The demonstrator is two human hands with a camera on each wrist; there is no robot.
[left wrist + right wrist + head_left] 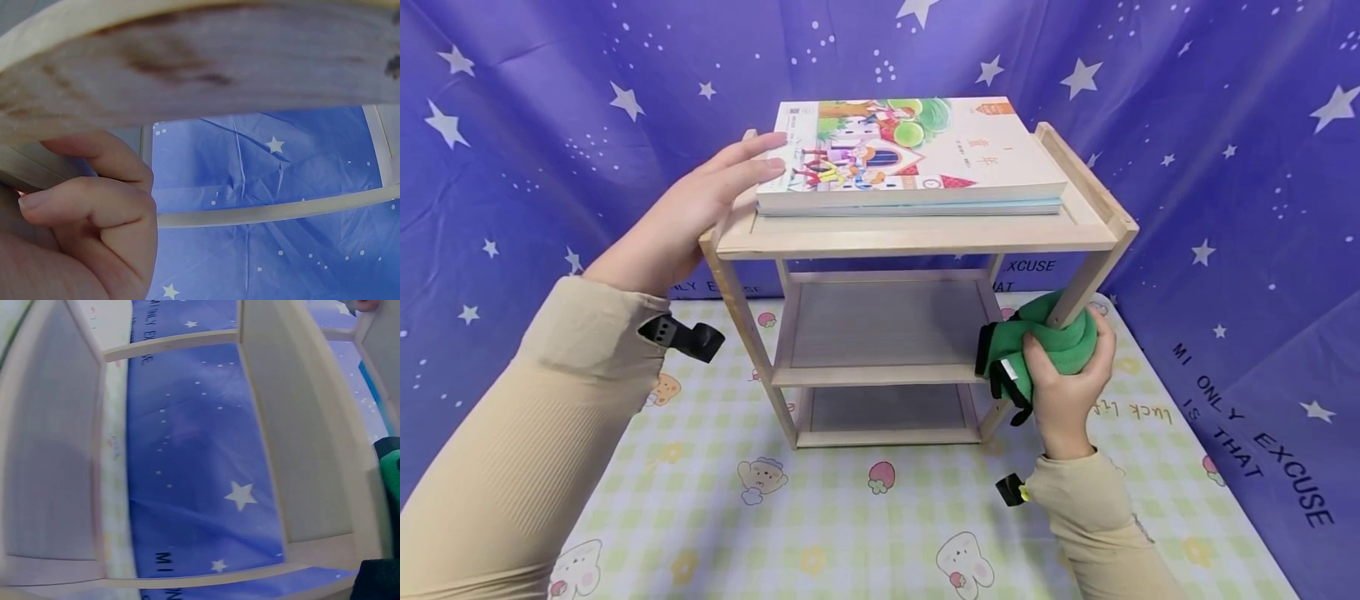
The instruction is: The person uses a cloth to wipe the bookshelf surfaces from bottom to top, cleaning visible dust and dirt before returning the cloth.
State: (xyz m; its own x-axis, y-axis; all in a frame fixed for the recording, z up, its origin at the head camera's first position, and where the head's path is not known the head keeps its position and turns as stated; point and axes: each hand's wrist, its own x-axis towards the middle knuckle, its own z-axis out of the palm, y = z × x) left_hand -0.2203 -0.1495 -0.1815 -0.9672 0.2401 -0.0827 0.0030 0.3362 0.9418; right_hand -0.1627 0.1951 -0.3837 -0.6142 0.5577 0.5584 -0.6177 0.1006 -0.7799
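A small three-tier wooden shelf [917, 240] stands upright in the middle of the head view. My left hand [711, 196] holds the top of its left side. Two of its fingers reach to the left edge of the books, while other fingers [119, 212] curl below the side rail in the left wrist view. Around the right front post, my right hand [1071, 392] grips a bunched green cloth [1063, 346] with black edging and a small white label. Part of the cloth [390, 481] shows at the right wrist view's edge.
Stacked books [917, 154], the top one with a colourful picture cover, lie on the upper tier. The shelf stands on a checked tablecloth [820, 517] with cartoon prints. A blue curtain [550, 50] with white stars hangs behind and along the right.
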